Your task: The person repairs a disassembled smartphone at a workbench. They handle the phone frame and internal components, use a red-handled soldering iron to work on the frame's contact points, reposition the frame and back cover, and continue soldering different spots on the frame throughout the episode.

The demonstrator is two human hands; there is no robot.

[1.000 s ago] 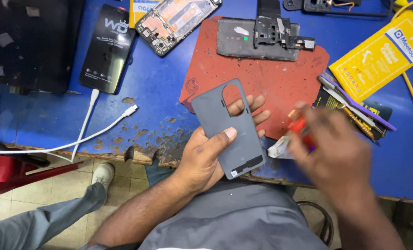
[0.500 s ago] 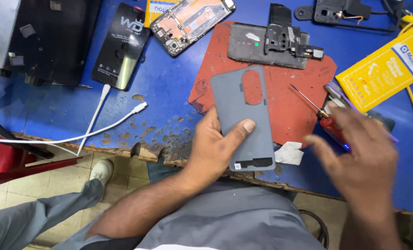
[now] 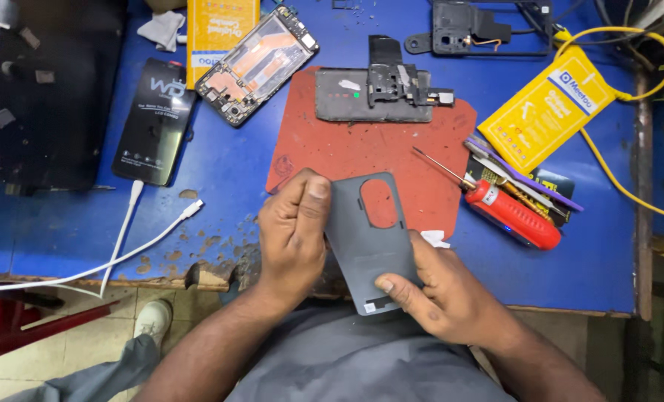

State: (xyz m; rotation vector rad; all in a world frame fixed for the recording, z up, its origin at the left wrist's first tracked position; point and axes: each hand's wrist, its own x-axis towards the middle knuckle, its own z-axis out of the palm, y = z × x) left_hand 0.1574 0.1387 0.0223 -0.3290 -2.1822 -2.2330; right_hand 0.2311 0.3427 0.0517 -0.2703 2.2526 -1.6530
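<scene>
A grey phone back cover (image 3: pixel 367 242) with a large oval camera cut-out is held upright over the near edge of the blue workbench (image 3: pixel 220 186). My left hand (image 3: pixel 293 231) grips its left edge, thumb on the upper corner. My right hand (image 3: pixel 444 294) holds its lower right part, thumb pressed on the bottom face. A red-handled screwdriver (image 3: pixel 507 212) lies on the bench just right of the cover, free of both hands.
A red work mat (image 3: pixel 332 149) carries a dark phone part (image 3: pixel 377 93). An opened phone frame (image 3: pixel 257 67), a black phone box (image 3: pixel 155 123), yellow packets (image 3: pixel 548 112), a yellow cable (image 3: pixel 622 186) and white cables (image 3: pixel 131 231) lie around. A black panel (image 3: pixel 42 89) sits far left.
My right hand left the red screwdriver on the bench and came onto the cover's lower right. My left hand shifted from under the cover to its left edge.
</scene>
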